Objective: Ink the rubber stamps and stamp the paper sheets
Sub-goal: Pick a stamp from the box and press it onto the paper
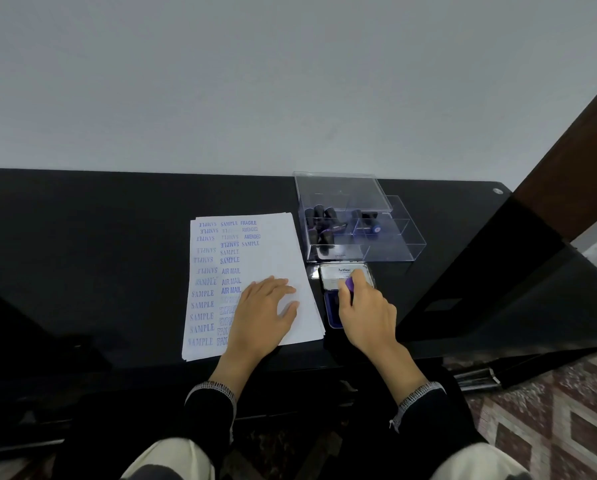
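Black glossy table against a pale wall: my left hand lies flat on the paper sheets; my right hand pinches a purple stamp over the ink pad, near the clear box of stamps.

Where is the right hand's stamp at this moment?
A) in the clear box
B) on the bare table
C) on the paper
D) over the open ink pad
D: the right hand holds the purple stamp over the open ink pad, beside the paper sheets.
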Action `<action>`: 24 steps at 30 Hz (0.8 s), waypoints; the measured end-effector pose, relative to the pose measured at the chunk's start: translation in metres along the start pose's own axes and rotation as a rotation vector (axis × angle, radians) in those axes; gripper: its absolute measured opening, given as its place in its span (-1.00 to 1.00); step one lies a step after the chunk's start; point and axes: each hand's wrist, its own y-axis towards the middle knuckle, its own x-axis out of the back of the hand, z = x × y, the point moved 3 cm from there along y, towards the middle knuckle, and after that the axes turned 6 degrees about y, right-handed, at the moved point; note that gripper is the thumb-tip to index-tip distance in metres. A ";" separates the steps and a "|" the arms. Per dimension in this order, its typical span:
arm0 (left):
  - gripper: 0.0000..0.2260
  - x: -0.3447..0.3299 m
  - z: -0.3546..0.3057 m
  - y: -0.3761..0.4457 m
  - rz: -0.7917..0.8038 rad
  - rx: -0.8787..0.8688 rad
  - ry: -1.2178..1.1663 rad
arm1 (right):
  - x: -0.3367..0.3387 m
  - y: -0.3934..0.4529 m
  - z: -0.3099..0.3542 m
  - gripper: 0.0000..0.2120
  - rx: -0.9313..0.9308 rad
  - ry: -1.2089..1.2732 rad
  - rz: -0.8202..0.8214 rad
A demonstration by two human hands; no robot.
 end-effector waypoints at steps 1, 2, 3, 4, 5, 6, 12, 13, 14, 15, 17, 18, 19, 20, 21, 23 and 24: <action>-0.72 0.000 0.000 0.000 0.001 0.001 -0.002 | 0.000 -0.002 0.000 -0.84 -0.002 0.003 -0.008; -0.72 0.000 0.000 -0.001 0.000 0.001 -0.003 | -0.001 -0.004 -0.001 -0.84 -0.002 0.006 -0.018; -0.72 0.000 0.000 -0.001 -0.002 0.002 -0.004 | -0.001 -0.005 -0.001 -0.85 -0.001 0.008 -0.027; -0.72 0.000 0.000 -0.001 -0.002 0.002 -0.002 | -0.001 -0.007 -0.001 -0.85 0.002 0.008 -0.033; -0.72 0.000 0.000 -0.001 -0.003 0.002 0.002 | -0.001 -0.007 -0.001 -0.85 0.004 0.006 -0.036; -0.72 0.000 -0.001 0.000 -0.003 0.004 0.007 | -0.001 -0.006 -0.001 -0.86 0.004 0.005 -0.034; -0.73 0.001 -0.001 -0.001 0.033 0.058 0.063 | 0.001 0.011 0.003 -0.82 -0.007 -0.047 0.024; -0.73 0.001 -0.002 -0.001 0.038 0.065 0.072 | 0.001 0.013 0.004 -0.82 -0.009 -0.050 0.027; -0.73 0.002 -0.002 -0.001 0.043 0.070 0.076 | 0.001 0.013 0.004 -0.82 -0.009 -0.049 0.024; -0.73 0.002 -0.003 -0.001 0.050 0.074 0.078 | 0.001 0.012 0.004 -0.83 -0.007 -0.044 0.016; -0.72 0.002 -0.004 0.000 0.062 0.081 0.089 | 0.001 0.008 0.004 -0.84 0.002 -0.028 -0.005; -0.72 0.002 -0.004 0.000 0.067 0.083 0.096 | 0.000 0.005 0.003 -0.85 0.004 -0.019 -0.016; -0.72 0.002 -0.004 0.000 0.071 0.084 0.100 | 0.000 0.003 0.003 -0.85 0.005 -0.010 -0.025; -0.72 0.002 -0.004 0.001 0.075 0.088 0.099 | 0.000 0.001 0.002 -0.85 0.006 0.000 -0.033; -0.72 0.003 -0.004 0.000 0.075 0.092 0.092 | -0.001 0.000 0.001 -0.85 0.007 0.009 -0.036; -0.72 0.003 -0.004 0.000 0.065 0.098 0.076 | 0.000 0.000 0.001 -0.85 0.011 0.008 -0.024; -0.73 0.003 -0.004 0.000 0.057 0.099 0.070 | 0.001 0.002 0.001 -0.85 0.015 -0.004 -0.009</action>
